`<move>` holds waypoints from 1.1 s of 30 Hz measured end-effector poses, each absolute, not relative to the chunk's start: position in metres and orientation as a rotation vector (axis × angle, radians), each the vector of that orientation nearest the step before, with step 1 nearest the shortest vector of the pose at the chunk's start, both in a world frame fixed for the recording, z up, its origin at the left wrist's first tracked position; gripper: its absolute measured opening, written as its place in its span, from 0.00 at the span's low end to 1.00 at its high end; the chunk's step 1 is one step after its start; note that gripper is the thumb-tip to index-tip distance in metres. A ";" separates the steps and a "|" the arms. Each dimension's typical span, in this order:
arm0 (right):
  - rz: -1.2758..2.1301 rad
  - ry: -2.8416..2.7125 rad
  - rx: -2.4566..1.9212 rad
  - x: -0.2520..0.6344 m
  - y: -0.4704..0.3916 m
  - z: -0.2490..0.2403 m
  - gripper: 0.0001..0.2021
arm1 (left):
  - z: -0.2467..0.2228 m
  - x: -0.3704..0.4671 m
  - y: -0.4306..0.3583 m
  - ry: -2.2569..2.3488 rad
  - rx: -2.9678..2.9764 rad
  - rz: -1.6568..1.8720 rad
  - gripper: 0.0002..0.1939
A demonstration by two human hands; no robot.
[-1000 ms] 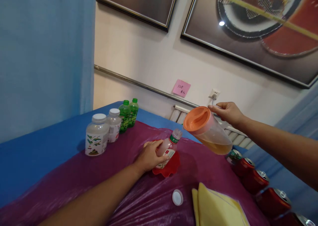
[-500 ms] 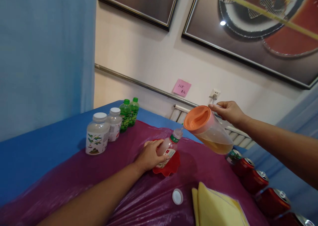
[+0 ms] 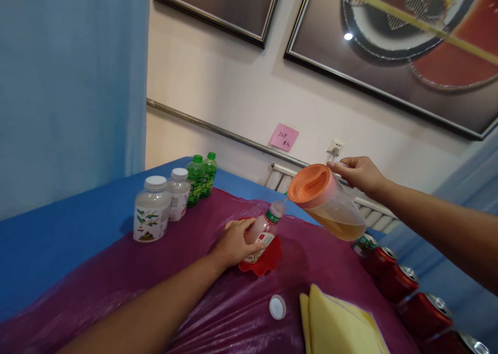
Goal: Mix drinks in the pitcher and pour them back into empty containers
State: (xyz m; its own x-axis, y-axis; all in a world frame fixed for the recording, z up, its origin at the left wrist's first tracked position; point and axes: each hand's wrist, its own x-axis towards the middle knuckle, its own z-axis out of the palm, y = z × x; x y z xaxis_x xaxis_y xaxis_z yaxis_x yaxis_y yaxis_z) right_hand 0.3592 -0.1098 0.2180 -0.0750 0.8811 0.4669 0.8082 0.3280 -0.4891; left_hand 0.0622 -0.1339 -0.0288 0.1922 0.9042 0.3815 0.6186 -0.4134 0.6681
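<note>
My left hand [image 3: 235, 242] is wrapped round a clear bottle [image 3: 261, 233] with a green-and-white label, which leans to the right over a red scalloped dish [image 3: 270, 259]. My right hand [image 3: 360, 174] grips the handle of a clear pitcher [image 3: 337, 216] with an orange lid [image 3: 309, 186]. The pitcher is tilted to the left, its spout close to the open bottle mouth, and yellowish liquid lies in its lower side. Whether liquid is flowing at the spout is hard to tell. A white cap [image 3: 277, 308] lies on the purple plastic sheet [image 3: 218, 302].
Two white-capped bottles [image 3: 152, 211] and two green bottles [image 3: 195, 180] stand at the back left. Several cans [image 3: 426, 312] line the right edge. A folded yellow cloth [image 3: 342, 323] lies at the front. Behind are a wall rail [image 3: 218, 130] and a socket [image 3: 335, 147].
</note>
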 end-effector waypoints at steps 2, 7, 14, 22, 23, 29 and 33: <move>0.139 -1.878 -1.505 0.359 -0.111 0.218 0.32 | -0.030 0.062 -0.133 1.436 2.107 1.060 0.36; 0.164 -1.864 -1.509 0.358 -0.111 0.219 0.32 | -0.033 0.061 -0.131 1.415 2.100 1.061 0.36; 0.129 -1.870 -1.528 0.358 -0.112 0.219 0.32 | -0.031 0.062 -0.131 1.417 2.102 1.039 0.36; 0.137 -1.870 -1.531 0.361 -0.109 0.217 0.31 | -0.032 0.062 -0.131 1.420 2.089 1.052 0.36; 0.140 -1.867 -1.532 0.361 -0.109 0.217 0.31 | -0.032 0.062 -0.131 1.420 2.087 1.055 0.36; 0.142 -1.872 -1.525 0.362 -0.109 0.219 0.31 | -0.033 0.062 -0.130 1.429 2.102 1.037 0.35; 0.151 -1.875 -1.527 0.363 -0.110 0.220 0.30 | -0.032 0.062 -0.131 1.435 2.093 1.034 0.36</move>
